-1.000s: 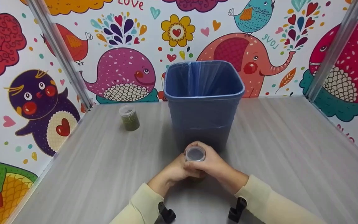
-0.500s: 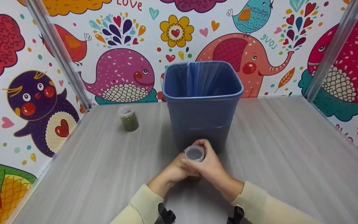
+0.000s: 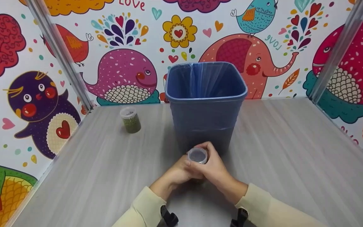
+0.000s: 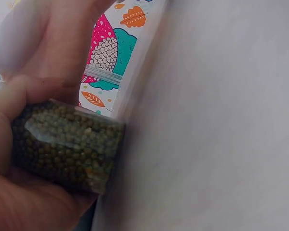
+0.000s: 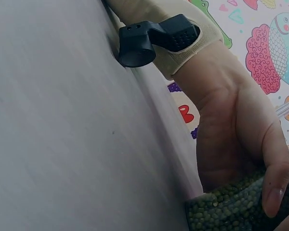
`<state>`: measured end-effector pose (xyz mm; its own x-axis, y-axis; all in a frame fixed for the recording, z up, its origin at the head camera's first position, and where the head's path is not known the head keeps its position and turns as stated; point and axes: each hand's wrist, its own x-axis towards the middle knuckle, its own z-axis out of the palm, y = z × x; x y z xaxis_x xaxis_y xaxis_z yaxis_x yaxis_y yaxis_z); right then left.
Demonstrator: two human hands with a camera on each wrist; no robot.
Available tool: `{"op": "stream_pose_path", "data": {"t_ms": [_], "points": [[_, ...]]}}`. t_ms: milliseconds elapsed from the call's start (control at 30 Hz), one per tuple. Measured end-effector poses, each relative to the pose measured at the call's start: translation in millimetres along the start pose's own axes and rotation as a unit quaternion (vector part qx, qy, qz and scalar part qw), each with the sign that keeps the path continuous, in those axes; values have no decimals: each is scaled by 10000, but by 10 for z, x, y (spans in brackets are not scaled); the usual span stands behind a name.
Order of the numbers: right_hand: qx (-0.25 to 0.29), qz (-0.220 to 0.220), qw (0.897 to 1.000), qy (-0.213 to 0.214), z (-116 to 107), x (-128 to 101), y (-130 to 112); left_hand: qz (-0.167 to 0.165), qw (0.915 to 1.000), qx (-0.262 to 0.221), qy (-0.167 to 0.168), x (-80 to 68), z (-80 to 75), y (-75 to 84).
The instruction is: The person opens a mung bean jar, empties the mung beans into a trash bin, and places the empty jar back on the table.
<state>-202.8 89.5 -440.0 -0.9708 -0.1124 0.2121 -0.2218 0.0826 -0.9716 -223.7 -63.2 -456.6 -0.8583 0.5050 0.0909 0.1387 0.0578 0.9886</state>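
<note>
A clear jar (image 4: 67,149) filled with small green beans, seemingly mung beans, stands upright in front of the blue bin. My left hand (image 3: 180,171) wraps its fingers round the jar's body, as the right wrist view also shows. Around the top, at the translucent lid (image 3: 197,155), my right hand (image 3: 215,168) holds on with curled fingers and thumb. The lid is on the jar, though whether it is tight I cannot tell. In the right wrist view the beans (image 5: 226,207) show beneath the left thumb. Most of the jar is hidden by the hands in the head view.
A blue bin (image 3: 205,116) with a clear liner stands just beyond the hands. Farther left on the grey table (image 3: 106,176) is another lidded jar (image 3: 131,120) with green contents. Patterned walls (image 3: 124,75) enclose the back and sides.
My right hand has turned a little at the lid, its wrist shifting slightly left and its fingers changing position. The left hand keeps its grip on the jar in about the same place.
</note>
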Motion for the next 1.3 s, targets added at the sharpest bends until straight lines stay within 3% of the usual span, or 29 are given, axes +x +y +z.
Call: {"op": "stream_pose_path", "data": {"t_ms": [433,933,1300], "points": [[80,-224,9991,-350,-22,16,9,-161,9997,178,89,-10,-2,14],[-97,-236,9978,-610,-47,30,2,-184,9998,-2,100,-13,9,23],[238,15,9988,-417,-22,10,-5,-3,9998,188,49,6,1,0]]}}
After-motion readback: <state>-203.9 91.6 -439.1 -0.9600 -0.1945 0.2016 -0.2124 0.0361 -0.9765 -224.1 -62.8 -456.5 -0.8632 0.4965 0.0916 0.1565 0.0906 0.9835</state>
